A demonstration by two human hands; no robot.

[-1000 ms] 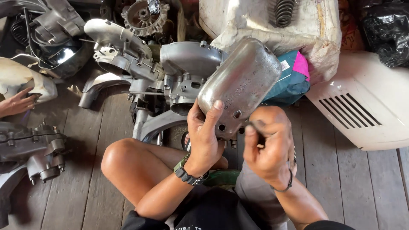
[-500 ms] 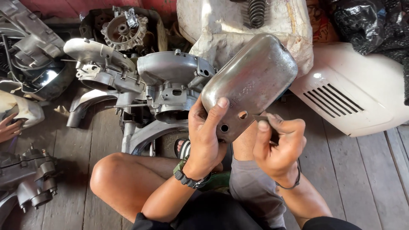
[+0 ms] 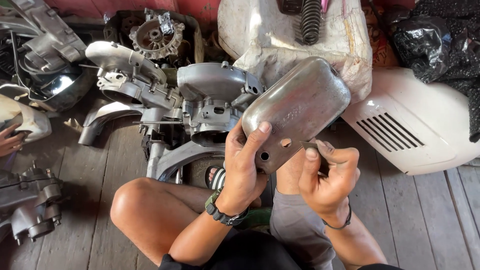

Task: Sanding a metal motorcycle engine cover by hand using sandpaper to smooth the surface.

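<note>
At the centre of the frame the left hand [image 3: 243, 170] grips a rounded, dull-silver metal engine cover [image 3: 296, 111], thumb pressed flat on its face and the other fingers wrapped behind its lower edge. The cover is held up off the floor, tilted, with two small holes near its lower rim. The right hand [image 3: 327, 177] sits just beside that rim, its thumb and forefinger pinched on a thin, flat sliver of metal [image 3: 308, 145] whose tip touches or nearly touches the cover's edge; what kind of tool it is cannot be made out.

Behind the cover, in the middle left, lies a grey engine casing [image 3: 207, 102] on the wooden plank floor [image 3: 415, 220]. A white vented side panel [image 3: 410, 125] lies at the right, a black coil spring [image 3: 310, 20] on a white sack at the top, and another person's hand [image 3: 10, 142] shows at the left edge.

The main risk looks like a slip: the cover is smooth and curved, held by one hand only, so sideways pressure from the thin sliver could twist it loose onto the bare knee below. The sliver could also skid off the rim toward the left thumb
</note>
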